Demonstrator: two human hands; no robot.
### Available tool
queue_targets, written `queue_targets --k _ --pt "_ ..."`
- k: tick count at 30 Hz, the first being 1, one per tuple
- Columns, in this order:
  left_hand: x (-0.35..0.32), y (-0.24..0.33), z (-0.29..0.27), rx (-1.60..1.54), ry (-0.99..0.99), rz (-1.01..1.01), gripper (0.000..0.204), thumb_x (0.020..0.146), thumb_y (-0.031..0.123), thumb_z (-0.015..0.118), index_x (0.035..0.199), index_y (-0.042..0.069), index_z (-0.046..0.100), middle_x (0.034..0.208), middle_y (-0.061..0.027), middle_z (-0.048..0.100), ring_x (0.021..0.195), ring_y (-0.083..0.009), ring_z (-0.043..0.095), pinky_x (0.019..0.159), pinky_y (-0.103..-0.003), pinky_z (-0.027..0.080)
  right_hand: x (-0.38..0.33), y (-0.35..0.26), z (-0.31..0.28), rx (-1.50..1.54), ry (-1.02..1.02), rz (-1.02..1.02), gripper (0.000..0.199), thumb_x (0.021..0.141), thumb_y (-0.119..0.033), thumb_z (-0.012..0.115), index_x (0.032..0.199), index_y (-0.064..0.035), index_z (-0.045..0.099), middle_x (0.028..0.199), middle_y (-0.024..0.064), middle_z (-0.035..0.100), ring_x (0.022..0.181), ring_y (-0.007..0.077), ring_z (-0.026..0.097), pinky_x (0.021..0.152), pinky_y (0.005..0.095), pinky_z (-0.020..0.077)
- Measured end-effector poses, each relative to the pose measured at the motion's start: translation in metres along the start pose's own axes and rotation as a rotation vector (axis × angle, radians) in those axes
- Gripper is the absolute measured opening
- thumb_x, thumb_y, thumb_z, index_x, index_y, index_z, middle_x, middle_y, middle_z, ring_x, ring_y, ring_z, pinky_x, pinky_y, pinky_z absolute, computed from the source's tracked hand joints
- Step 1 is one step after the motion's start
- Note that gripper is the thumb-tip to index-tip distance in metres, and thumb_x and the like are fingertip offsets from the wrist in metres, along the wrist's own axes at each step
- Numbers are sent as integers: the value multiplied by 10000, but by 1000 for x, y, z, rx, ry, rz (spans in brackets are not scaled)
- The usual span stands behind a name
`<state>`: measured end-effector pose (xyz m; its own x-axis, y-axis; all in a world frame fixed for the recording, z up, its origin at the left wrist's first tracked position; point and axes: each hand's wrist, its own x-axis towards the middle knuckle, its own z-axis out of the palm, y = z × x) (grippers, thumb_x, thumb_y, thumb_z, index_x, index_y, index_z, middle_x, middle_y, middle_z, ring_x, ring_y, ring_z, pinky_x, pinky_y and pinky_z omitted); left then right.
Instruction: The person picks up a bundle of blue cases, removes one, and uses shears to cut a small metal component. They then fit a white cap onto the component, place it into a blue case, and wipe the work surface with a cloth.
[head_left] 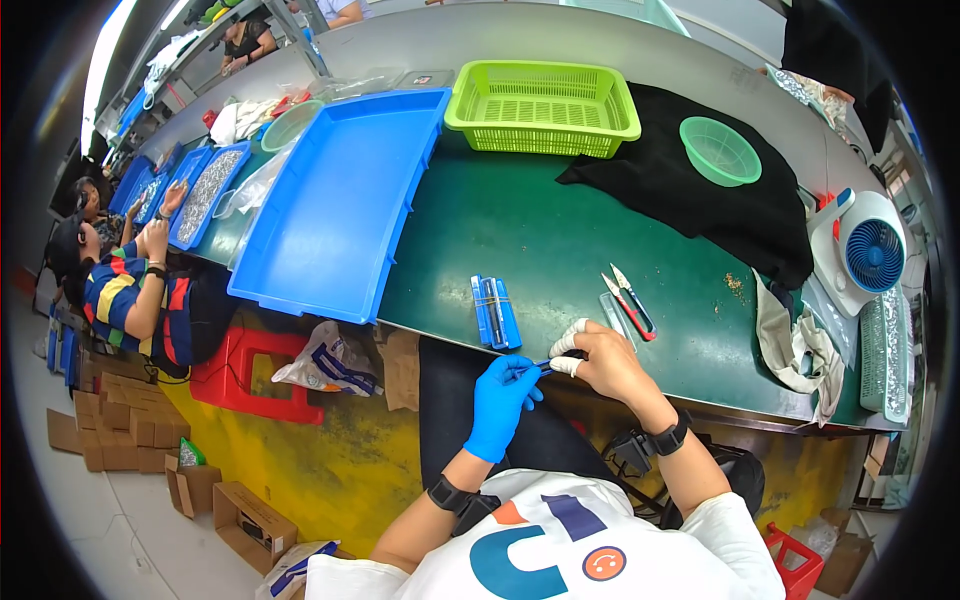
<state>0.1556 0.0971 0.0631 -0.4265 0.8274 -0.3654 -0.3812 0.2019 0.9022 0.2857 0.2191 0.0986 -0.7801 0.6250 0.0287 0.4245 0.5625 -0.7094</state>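
Observation:
My left hand [503,403], in a blue glove, is closed on one end of a small dark slender piece [544,366] at the table's front edge. On the same piece's other end, the fingertips of my right hand [606,364] are pinched; white coverings wrap some of those fingers. The piece is too small to name. Just beyond my hands lies a bundle of blue bars [510,318] with a band around it and a dark strip in its middle. Thread snips [637,308] with red and dark handles lie beyond my right hand, beside a thin clear-and-metal strip [614,315].
A large blue tray [330,200] stands left on the green table [500,220]. Farther back are a lime basket [545,138] and a green bowl [720,150] on black cloth [660,190]. A fan [872,250] stands right. People [135,290] sit along the left, near a red stool [250,380].

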Motion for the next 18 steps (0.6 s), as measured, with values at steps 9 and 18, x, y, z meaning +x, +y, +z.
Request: queue_targets --k 9,18 --pt "-1 -3 1 -32 8 -3 156 833 66 586 946 -35 550 768 -97 601 594 -140 587 508 -219 450 -1 3 -2 17 -47 30 145 726 -181 694 847 -104 673 808 69 592 743 247 577 646 332 452" --pt "-1 -3 2 -38 13 9 163 839 70 580 962 -34 549 798 -107 601 629 -149 596 548 -236 480 -2 3 -7 71 -74 32 143 742 -152 677 859 -72 659 841 99 594 771 263 577 665 328 461"
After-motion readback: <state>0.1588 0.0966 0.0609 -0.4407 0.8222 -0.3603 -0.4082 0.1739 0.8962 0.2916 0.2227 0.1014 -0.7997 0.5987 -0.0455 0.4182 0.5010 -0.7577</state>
